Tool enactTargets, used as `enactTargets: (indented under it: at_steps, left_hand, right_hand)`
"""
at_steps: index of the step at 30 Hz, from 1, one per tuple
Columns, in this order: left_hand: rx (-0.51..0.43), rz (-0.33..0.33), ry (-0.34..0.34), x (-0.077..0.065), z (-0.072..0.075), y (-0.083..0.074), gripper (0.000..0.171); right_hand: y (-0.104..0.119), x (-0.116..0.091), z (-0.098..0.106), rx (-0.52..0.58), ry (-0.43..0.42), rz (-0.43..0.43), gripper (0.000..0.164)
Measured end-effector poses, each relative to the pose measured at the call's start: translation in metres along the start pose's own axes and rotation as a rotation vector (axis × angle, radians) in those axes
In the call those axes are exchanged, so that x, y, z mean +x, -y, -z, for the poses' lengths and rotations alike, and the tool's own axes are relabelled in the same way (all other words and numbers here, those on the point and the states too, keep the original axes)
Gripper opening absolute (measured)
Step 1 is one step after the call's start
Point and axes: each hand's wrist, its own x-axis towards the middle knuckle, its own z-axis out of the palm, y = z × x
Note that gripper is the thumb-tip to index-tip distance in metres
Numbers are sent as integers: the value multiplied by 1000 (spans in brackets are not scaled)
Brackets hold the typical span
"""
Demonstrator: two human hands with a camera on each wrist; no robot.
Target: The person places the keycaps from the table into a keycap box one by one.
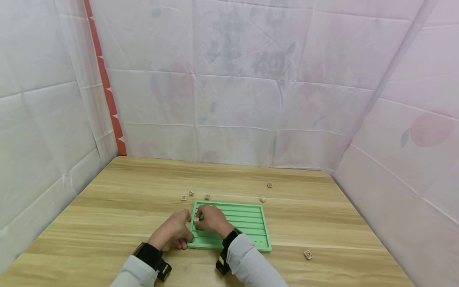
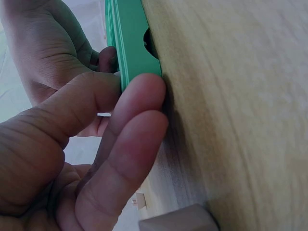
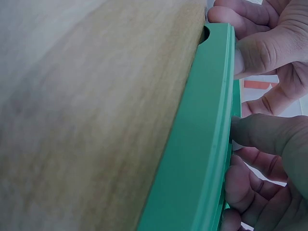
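A green tray (image 1: 247, 223) with raised parallel ridges lies on the wooden table. My left hand (image 1: 173, 230) grips its near left corner, the thumb on the rim and fingers against the outer side wall (image 2: 137, 43). Over the tray's left end, my right hand (image 1: 213, 220) pinches a small beige keycap (image 1: 196, 219) between thumb and index finger. In the right wrist view the thumb (image 3: 260, 131) is at the tray's edge, and the curled fingers hide most of the contact.
Loose beige keycaps lie beyond the tray, one (image 1: 184, 198) at left and another (image 1: 270, 185) farther right. One more keycap (image 1: 308, 255) sits right of the tray. A brownish block-like piece (image 2: 180, 220) is close to my left hand. White sheets (image 1: 233, 99) enclose the table.
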Motion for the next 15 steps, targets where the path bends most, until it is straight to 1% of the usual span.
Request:
enactTargets:
  at_steps: [9,15]
  left_hand:
    - [-4,-7,4,2,0,3,44]
    - [-15,-8,11,2,0,3,44]
  right_hand:
    - [2,1,2,-14,-5,-1,11]
    - [1,1,1,-12,8,-17,13]
